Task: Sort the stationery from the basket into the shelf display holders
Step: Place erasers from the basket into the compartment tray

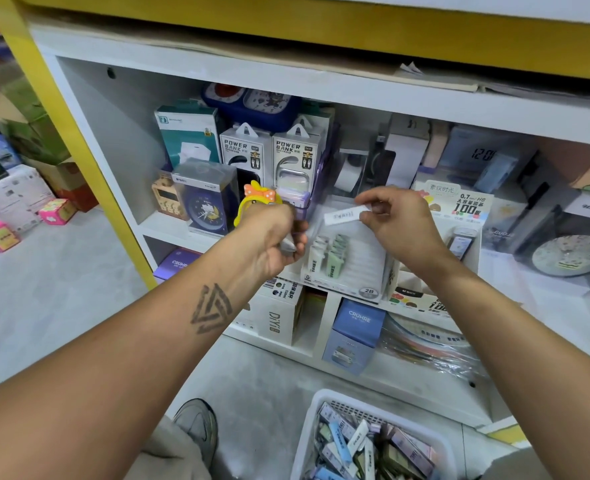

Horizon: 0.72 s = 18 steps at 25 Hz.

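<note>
My right hand [395, 223] pinches a small white lead case [342, 216] by its end, held flat above the white slotted display holder [366, 268] on the shelf. Several white and green lead cases [328, 256] stand in the holder's left slots. My left hand [274, 237] is curled round more small cases [288, 244], just left of the holder. Near my feet on the floor, a white basket [309, 431] holds several loose pastel cases.
A second lead display [459, 216] stands right of the holder. Power bank boxes [269, 157], a blue alarm clock [207, 209] and a yellow toy [257, 199] crowd the shelf behind my left hand. Boxes fill the shelf below. My shoe [198, 424] is beside the basket.
</note>
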Each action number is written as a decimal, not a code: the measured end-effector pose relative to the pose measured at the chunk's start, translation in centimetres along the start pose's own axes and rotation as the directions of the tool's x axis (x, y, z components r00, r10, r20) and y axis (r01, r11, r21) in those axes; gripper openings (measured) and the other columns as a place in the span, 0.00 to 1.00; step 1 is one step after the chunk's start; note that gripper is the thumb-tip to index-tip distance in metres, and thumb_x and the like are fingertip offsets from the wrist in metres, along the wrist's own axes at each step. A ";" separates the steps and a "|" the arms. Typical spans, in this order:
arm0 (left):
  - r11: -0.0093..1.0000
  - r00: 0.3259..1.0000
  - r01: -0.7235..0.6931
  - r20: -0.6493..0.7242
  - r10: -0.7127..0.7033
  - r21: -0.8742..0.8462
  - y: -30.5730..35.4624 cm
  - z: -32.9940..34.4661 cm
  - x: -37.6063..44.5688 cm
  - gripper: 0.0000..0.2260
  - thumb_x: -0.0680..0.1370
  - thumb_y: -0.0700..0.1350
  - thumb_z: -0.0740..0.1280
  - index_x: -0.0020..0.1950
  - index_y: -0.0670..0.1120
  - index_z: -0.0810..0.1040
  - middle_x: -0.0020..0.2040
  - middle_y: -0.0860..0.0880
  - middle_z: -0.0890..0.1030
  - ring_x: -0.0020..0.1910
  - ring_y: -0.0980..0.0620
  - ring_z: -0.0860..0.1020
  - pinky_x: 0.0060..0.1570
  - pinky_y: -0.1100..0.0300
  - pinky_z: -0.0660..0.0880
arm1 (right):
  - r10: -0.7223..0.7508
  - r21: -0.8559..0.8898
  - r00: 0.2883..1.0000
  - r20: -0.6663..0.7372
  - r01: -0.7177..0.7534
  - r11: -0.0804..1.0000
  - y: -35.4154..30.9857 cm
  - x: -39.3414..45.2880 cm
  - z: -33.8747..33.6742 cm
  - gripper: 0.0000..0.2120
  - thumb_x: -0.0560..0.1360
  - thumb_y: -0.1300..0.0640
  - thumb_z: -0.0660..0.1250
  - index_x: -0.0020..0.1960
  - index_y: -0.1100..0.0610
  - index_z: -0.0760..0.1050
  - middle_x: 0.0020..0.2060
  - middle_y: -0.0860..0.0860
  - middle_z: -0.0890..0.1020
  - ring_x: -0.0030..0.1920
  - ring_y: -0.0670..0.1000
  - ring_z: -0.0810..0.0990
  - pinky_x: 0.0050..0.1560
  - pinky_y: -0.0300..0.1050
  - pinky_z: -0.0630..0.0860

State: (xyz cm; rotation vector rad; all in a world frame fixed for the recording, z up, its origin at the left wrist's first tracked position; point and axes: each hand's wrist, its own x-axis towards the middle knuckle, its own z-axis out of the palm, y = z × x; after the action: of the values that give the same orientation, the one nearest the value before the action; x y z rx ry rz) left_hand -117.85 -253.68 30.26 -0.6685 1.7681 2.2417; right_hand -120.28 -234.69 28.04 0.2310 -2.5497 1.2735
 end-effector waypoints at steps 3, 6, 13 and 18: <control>0.997 0.996 0.071 0.049 -0.071 0.013 0.1 -0.6 -0.2 0.03 0.80 0.40 0.59 0.47 0.45 0.71 0.32 0.46 0.75 0.25 0.51 0.70 0.25 0.66 0.69 | -0.069 -0.138 0.998 -0.010 0.067 0.988 0.3 0.3 1.1 0.12 0.74 0.66 0.73 0.56 0.57 0.81 0.46 0.50 0.82 0.44 0.46 0.80 0.45 0.23 0.71; 0.997 0.995 0.078 0.061 -0.077 -0.012 0.5 -1.3 -0.1 0.05 0.78 0.41 0.60 0.44 0.44 0.73 0.34 0.44 0.76 0.27 0.49 0.71 0.27 0.64 0.70 | -0.104 -0.173 0.994 0.016 0.105 0.979 0.5 0.3 1.8 0.11 0.74 0.66 0.73 0.56 0.58 0.82 0.46 0.49 0.81 0.45 0.48 0.81 0.46 0.25 0.72; 0.996 0.994 0.082 0.069 -0.081 -0.018 0.6 -1.6 -0.1 0.05 0.79 0.42 0.59 0.46 0.43 0.73 0.36 0.43 0.77 0.28 0.49 0.72 0.29 0.63 0.70 | -0.169 -0.226 0.985 0.036 0.173 0.959 0.4 0.5 2.1 0.09 0.75 0.66 0.72 0.55 0.60 0.84 0.50 0.50 0.82 0.44 0.48 0.80 0.47 0.22 0.71; 0.997 0.994 0.083 0.068 -0.083 0.001 0.5 -1.7 0.0 0.04 0.79 0.41 0.58 0.47 0.43 0.72 0.36 0.43 0.77 0.27 0.50 0.72 0.28 0.64 0.69 | -0.121 -0.268 0.991 0.064 0.133 0.954 0.6 0.6 2.4 0.10 0.76 0.63 0.72 0.58 0.61 0.83 0.48 0.55 0.85 0.47 0.52 0.83 0.54 0.36 0.77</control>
State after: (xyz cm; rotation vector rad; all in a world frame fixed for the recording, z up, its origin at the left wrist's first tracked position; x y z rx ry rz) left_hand -117.66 -255.40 30.41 -0.6452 1.6754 2.1853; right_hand -121.43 -236.22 26.42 0.3624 -2.6634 0.8686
